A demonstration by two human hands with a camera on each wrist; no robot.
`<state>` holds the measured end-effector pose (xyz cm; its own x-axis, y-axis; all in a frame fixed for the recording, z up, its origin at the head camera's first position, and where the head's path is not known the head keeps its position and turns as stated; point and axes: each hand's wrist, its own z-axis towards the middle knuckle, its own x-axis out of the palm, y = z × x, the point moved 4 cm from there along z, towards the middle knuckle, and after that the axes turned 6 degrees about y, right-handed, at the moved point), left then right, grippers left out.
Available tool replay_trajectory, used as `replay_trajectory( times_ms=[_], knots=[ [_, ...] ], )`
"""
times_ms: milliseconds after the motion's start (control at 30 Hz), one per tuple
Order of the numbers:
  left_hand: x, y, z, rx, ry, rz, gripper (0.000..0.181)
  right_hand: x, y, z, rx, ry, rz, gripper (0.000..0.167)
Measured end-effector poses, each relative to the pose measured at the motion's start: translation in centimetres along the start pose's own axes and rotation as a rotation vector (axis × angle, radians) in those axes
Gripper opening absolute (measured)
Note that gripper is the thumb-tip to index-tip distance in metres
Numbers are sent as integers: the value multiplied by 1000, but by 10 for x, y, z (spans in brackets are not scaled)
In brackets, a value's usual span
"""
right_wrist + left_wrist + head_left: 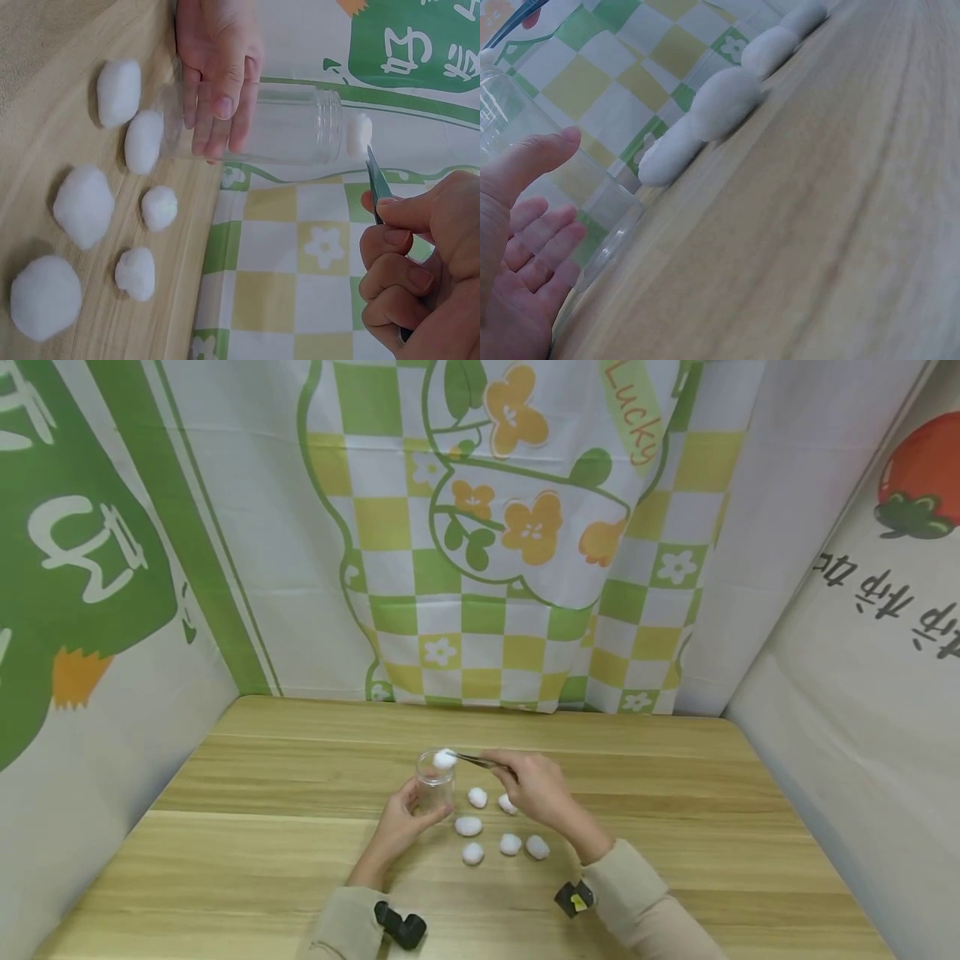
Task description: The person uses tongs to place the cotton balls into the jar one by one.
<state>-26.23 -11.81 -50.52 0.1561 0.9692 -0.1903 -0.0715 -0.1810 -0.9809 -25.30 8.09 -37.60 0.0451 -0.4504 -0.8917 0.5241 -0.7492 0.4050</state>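
My left hand (401,824) is wrapped round a clear jar (435,795) that stands upright on the table; its fingers and thumb show against the glass in both wrist views. My right hand (538,787) pinches a pair of metal tweezers (478,762). Between the tweezer tips is a white cotton ball (359,135), just above the jar's open mouth and apart from the rim in the right wrist view. No cotton shows inside the jar. Several loose cotton balls (468,826) lie on the table to the right of the jar, one partly behind my right hand.
The wooden table (300,860) ends at a patterned curtain (487,635) at the back. Printed cloth walls (847,693) stand on both sides. Black wrist devices (405,928) sit at both sleeves.
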Motion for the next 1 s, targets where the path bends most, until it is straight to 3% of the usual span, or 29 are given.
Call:
replay_trajectory(
  times_ms=[300, 533, 1000],
  knots=[
    [1, -2, 0, -11, 0, 0, 63, 3, 3, 1, -30, -10, -16, 25],
    [1, -2, 1, -21, 4, 2, 63, 6, 1, 1, 30, 43, 18, 26],
    [0, -1, -1, -21, 1, 26, 65, 6, -3, -5, 35, 47, 36, 28]
  ],
)
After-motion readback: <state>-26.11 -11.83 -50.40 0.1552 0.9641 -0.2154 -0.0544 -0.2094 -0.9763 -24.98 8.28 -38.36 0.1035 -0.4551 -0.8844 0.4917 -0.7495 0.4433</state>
